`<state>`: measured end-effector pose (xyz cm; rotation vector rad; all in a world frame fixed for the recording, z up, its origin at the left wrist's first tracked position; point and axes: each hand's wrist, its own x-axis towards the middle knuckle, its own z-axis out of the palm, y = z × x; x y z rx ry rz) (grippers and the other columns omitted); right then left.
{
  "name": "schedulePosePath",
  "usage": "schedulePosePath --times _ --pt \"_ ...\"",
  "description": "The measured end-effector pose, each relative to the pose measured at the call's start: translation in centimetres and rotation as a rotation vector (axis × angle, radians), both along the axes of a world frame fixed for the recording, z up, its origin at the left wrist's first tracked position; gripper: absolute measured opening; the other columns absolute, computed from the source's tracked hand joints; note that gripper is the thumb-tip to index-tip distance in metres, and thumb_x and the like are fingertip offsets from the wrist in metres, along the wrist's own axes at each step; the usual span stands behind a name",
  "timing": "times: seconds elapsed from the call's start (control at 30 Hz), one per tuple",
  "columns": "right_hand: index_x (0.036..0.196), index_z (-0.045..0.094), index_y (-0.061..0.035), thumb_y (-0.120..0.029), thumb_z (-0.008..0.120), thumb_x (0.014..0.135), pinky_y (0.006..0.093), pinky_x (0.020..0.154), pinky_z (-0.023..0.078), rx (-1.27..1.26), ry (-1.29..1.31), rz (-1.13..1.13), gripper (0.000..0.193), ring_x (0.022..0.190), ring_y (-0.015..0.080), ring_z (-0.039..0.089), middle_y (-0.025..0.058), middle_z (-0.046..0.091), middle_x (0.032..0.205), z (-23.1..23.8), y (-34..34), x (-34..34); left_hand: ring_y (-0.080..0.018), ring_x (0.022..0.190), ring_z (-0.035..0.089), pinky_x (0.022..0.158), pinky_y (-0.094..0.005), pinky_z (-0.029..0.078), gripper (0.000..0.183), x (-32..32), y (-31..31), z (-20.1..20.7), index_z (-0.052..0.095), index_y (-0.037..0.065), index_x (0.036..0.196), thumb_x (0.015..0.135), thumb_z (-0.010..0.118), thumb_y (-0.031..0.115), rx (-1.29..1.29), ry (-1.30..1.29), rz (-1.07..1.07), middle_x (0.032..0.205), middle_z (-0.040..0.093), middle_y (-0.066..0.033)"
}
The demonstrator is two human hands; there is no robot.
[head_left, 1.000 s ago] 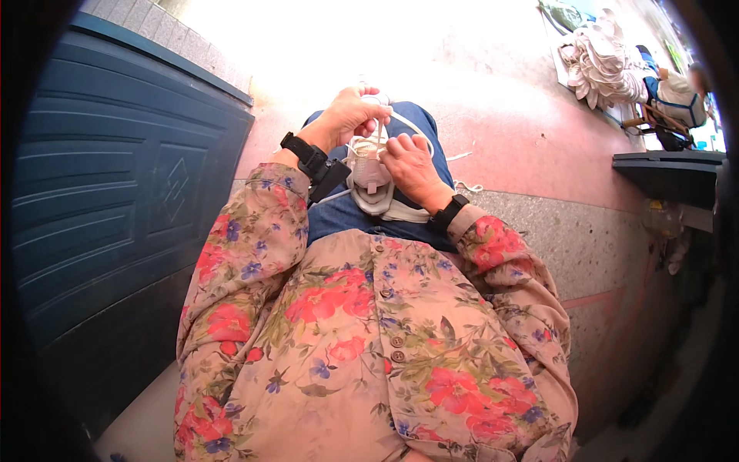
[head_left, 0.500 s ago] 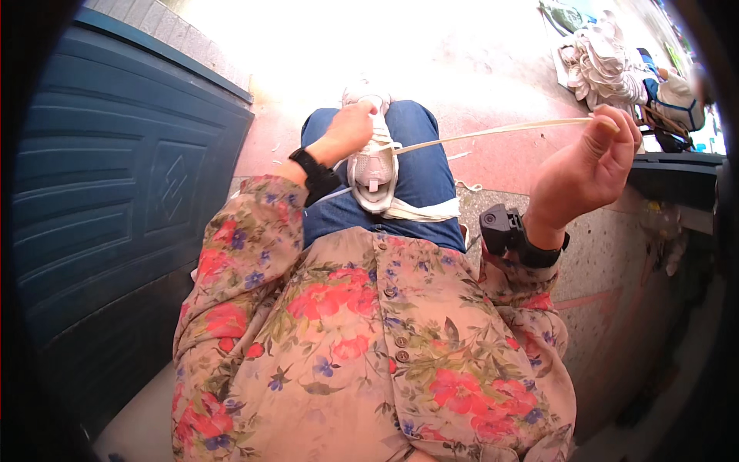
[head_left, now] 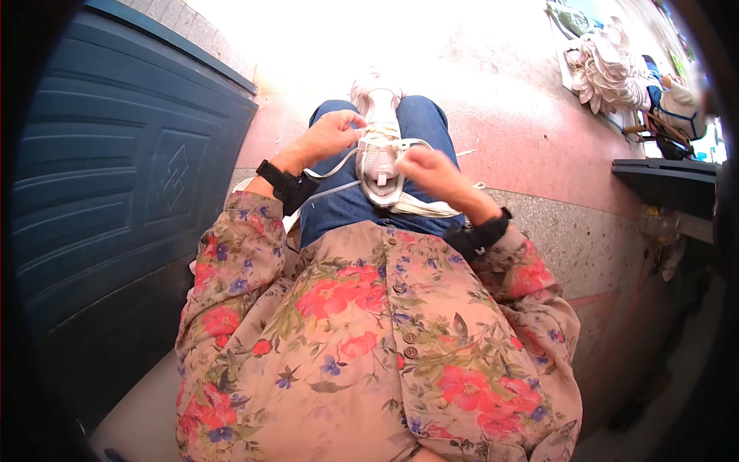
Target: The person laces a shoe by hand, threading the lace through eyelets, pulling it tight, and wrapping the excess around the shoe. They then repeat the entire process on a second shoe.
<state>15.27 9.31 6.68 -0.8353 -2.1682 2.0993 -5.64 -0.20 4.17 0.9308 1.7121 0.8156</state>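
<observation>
The left hand (head_left: 329, 135) sits at the left side of a white sneaker (head_left: 379, 158) resting on the person's lap, its fingers curled and pinched on the white lace (head_left: 332, 166) where it meets the eyelets. The right hand (head_left: 428, 171) is at the shoe's right side, fingers bent inward toward the tongue; it appears to grip the lace too, though the fingertips blur, so the hold cannot be told for certain. Both hands touch the shoe, and neither is clearly nearer: they flank it at about the same height.

The sneaker's long axis runs away from the body along the blue-jeaned thigh (head_left: 419, 123), toe pointing outward and the opening toward the person's chest. A loop of lace trails from the left hand back toward the black wrist strap (head_left: 286, 185) on the left forearm; another strap (head_left: 479, 233) sits on the right wrist. Nothing lies between the hands and the shoe.

The flowered shirt (head_left: 369, 339) fills the lower part of the view. A dark blue panelled door (head_left: 115, 177) stands at the person's left. To the right, well apart across the pink floor (head_left: 523, 146), lies a heap of pale shoe parts (head_left: 604, 73), beside a dark shelf (head_left: 666, 181).
</observation>
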Motion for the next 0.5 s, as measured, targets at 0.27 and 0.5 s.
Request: schedulePosePath --times 0.27,0.5 --pt "0.077 0.056 0.0034 -0.02 0.049 0.08 0.0384 0.062 0.044 0.23 0.015 0.054 0.025 0.064 0.0325 0.057 0.0238 0.056 0.07 -5.9 -2.7 -3.3 -0.0323 0.074 0.059 0.064 -0.0371 0.046 0.02 1.6 -2.4 -1.6 0.059 0.003 0.09 0.079 0.054 0.019 0.192 0.63 -0.175 0.077 0.059 -0.0189" --pt "0.085 0.056 -0.0029 -0.015 0.047 0.081 0.0433 0.063 0.047 0.72 0.068 -0.102 0.016 0.069 0.037 0.058 0.0218 0.058 0.072 -6.8 -3.5 -4.7 -0.0355 0.072 0.057 0.062 -0.0436 0.045 0.016 2.2 -2.5 -2.3 0.056 0.005 0.081 0.083 0.047 0.018 0.162 0.873 -0.131 0.073 0.058 -0.0187"
